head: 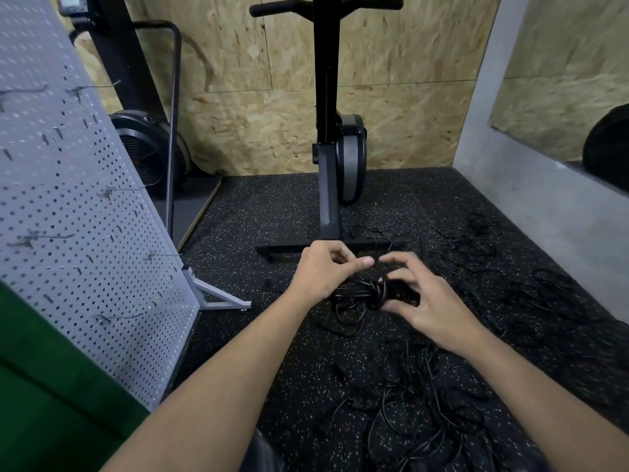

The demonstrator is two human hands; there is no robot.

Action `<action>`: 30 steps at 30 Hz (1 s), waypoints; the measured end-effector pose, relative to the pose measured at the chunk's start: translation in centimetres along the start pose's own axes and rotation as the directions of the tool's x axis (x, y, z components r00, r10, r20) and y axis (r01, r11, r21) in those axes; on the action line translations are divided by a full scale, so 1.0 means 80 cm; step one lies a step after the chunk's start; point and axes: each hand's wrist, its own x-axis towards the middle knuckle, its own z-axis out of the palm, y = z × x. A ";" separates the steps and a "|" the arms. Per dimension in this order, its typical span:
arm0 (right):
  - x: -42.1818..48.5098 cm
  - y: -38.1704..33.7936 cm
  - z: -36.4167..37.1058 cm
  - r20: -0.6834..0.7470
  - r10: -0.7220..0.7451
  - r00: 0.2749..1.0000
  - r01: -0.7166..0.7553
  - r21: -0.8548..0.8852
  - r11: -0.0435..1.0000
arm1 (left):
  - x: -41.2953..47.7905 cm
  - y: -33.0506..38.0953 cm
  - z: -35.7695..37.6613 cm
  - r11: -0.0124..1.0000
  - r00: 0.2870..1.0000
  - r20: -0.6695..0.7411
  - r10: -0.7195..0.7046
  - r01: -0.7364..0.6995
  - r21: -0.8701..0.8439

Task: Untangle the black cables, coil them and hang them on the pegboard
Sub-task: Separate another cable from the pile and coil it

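Observation:
A coiled black cable bundle (366, 294) hangs between my two hands above the floor, with a loop wrapped round its middle. My left hand (323, 270) holds the bundle's left side, thumb stretched toward the right. My right hand (418, 294) grips the bundle's right end, fingers curled around it. A tangle of loose black cables (425, 396) lies on the speckled floor below and to the right, with more black cables (476, 247) farther back. The grey pegboard (75, 212) stands on the left on a metal foot, with several wire hooks sticking out.
A black exercise machine (328, 148) stands straight ahead, its base bar (282, 248) just beyond my hands. A fan-wheel machine (146, 148) sits behind the pegboard. A grey concrete wall (544, 185) runs along the right. Something green (51, 386) fills the lower left.

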 end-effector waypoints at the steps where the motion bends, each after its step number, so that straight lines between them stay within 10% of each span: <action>1: 0.000 0.000 0.001 -0.011 -0.034 0.999 0.033 -0.031 0.999 | 0.000 0.000 0.000 1.000 1.000 0.021 -0.016 0.016 0.000; 13: 0.009 0.011 -0.011 -0.041 -0.035 0.999 0.043 0.223 0.974 | -0.001 -0.023 -0.039 0.981 0.953 0.296 -0.068 0.118 -0.155; 22: 0.020 0.029 -0.012 -0.330 0.262 0.907 0.048 0.699 0.713 | -0.015 -0.017 0.003 0.998 0.936 0.350 -0.025 0.001 0.068; 26: 0.016 0.048 -0.006 -0.499 0.303 0.812 -0.200 0.250 0.947 | -0.029 0.001 0.041 0.960 0.901 0.434 0.026 -0.144 0.240; 30: 0.012 0.067 -0.011 -0.476 0.153 0.866 -0.300 -0.250 0.920 | -0.026 0.030 0.054 0.858 0.908 0.373 0.191 -0.339 0.386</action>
